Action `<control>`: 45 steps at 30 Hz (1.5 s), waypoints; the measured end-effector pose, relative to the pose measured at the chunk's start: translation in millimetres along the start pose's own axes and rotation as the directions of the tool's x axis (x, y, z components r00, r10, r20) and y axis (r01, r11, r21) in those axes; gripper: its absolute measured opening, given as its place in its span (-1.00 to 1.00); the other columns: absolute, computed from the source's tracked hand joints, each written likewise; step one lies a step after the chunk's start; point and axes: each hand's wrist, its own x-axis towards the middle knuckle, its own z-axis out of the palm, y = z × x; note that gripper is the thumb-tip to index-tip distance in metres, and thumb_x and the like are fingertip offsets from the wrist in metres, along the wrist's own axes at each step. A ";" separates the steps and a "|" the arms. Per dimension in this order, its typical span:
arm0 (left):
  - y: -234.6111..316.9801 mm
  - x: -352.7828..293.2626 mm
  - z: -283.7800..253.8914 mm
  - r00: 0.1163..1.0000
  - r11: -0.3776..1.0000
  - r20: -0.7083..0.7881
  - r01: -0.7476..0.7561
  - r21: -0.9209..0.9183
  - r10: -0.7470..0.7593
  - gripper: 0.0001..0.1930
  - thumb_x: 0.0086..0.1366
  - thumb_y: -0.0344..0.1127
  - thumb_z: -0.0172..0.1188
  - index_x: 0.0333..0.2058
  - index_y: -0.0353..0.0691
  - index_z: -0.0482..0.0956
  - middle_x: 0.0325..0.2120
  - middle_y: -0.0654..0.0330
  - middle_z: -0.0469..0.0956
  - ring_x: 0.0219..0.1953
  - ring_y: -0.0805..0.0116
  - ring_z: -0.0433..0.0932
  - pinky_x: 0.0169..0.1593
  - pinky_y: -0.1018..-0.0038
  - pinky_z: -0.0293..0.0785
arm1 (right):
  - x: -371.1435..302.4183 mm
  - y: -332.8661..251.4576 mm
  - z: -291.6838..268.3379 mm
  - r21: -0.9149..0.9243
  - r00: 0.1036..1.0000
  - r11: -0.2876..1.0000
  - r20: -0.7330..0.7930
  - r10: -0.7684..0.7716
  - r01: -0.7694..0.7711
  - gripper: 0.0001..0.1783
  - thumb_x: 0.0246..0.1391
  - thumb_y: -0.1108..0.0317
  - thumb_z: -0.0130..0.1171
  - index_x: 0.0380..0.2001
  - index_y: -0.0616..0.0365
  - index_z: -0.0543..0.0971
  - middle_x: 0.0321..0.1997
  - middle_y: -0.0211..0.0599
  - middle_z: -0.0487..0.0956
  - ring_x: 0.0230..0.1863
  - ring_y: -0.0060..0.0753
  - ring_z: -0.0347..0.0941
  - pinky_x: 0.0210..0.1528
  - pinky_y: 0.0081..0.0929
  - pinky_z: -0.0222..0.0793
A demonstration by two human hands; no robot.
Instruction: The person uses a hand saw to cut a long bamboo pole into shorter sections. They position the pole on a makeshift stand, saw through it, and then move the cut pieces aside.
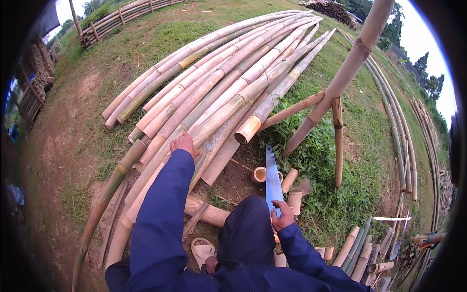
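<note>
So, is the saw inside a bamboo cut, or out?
Out: the saw shows uncovered from its tip down to the right hand.

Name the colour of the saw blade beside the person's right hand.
The saw blade looks light blue, best seen in the head view.

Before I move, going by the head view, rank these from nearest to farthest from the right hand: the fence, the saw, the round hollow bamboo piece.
1. Saw: in the grip of the right hand.
2. Hollow bamboo piece: on the ground, left of the blade.
3. Fence: far off, upper left.
</note>
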 end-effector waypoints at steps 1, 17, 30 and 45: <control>-1.3 -1.0 -1.2 1.000 1.000 0.002 -0.019 0.002 0.019 -0.19 -0.04 -0.02 0.53 0.11 -0.36 0.41 -0.11 -0.04 0.71 -0.01 0.07 0.69 0.08 0.26 0.56 | 5.9 -20.9 4.1 -0.032 0.998 0.998 0.018 -0.060 0.060 -0.62 0.04 0.44 0.30 -0.01 0.12 0.60 -0.12 -0.10 0.65 -0.06 0.00 0.60 0.05 -0.16 0.47; -66.4 -98.6 -38.8 0.990 0.984 -0.022 -0.142 -0.106 0.140 -0.28 -0.09 0.01 0.51 -0.05 -0.35 0.49 -0.24 -0.16 0.68 -0.12 -0.12 0.67 0.04 0.09 0.53 | -17.0 -59.0 46.6 -0.354 0.944 0.906 0.307 -0.123 0.233 -0.50 -0.01 0.17 0.40 0.03 0.00 0.59 0.14 -0.39 0.52 0.29 -0.18 0.34 0.42 -0.02 0.10; -415.3 -399.8 -108.9 0.977 0.978 -0.178 0.147 0.149 -0.119 -0.27 -0.27 -0.19 0.51 0.00 -0.08 0.49 -0.21 0.10 0.63 -0.08 0.02 0.58 0.19 0.15 0.30 | -19.9 -62.3 49.5 -0.273 0.937 0.919 0.284 -0.205 0.284 -0.44 -0.12 0.22 0.49 0.02 0.02 0.60 0.11 -0.34 0.54 0.25 -0.11 0.37 0.36 -0.07 0.14; -495.6 -498.3 28.4 0.905 0.857 -0.156 0.424 0.294 -0.395 -0.02 -0.33 -0.27 0.58 0.22 -0.04 0.40 0.07 0.11 0.52 0.22 0.08 0.43 0.40 0.08 0.12 | -8.7 -68.5 52.4 -0.235 0.918 0.910 0.290 -0.270 0.342 -0.39 -0.15 0.21 0.52 0.04 0.02 0.59 0.10 -0.32 0.55 0.20 -0.10 0.39 0.35 -0.05 0.14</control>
